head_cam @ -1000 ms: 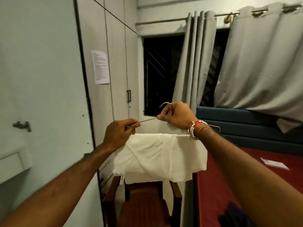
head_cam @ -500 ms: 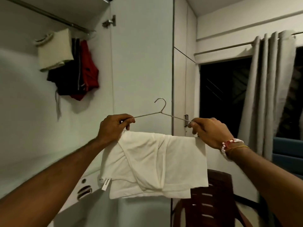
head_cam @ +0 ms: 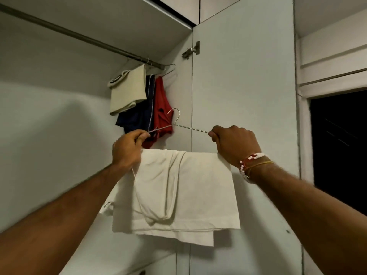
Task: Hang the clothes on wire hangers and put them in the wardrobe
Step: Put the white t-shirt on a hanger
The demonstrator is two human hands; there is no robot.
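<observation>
Inside the open wardrobe [head_cam: 59,108], pale grey walls and a shelf overhead frame a metal rail [head_cam: 79,35] that slants down toward the hands. Above and just left of the left hand [head_cam: 127,149], 3 garments hang from the rail's far end: a cream cloth [head_cam: 129,92], a dark blue piece [head_cam: 137,118] and a red piece [head_cam: 162,114]. The wardrobe door [head_cam: 242,86] stands behind the right hand [head_cam: 236,144], with a hinge [head_cam: 191,50] near its top edge. Far to the right of that hand is a dark window [head_cam: 339,151].

Both hands are closed around the wire hanger [head_cam: 176,124], the left pinching its left shoulder, the right fisted over its right shoulder. Its hook points up between them, in front of the red piece and well below the rail. A folded white garment [head_cam: 178,193] drapes over the hanger's lower bar and falls below both wrists; a small tag [head_cam: 106,205] shows at its lower left edge. Bracelets [head_cam: 252,161] circle the right wrist.

The hanger's corners are buried in the fists, and its lower bar is covered by cloth. The hangers on the rail are thin and hard to count.

Compared with half a second ago, the view has tilted upward and nearer the rail, and the chair and curtains have dropped out of sight. The grip is unchanged.
</observation>
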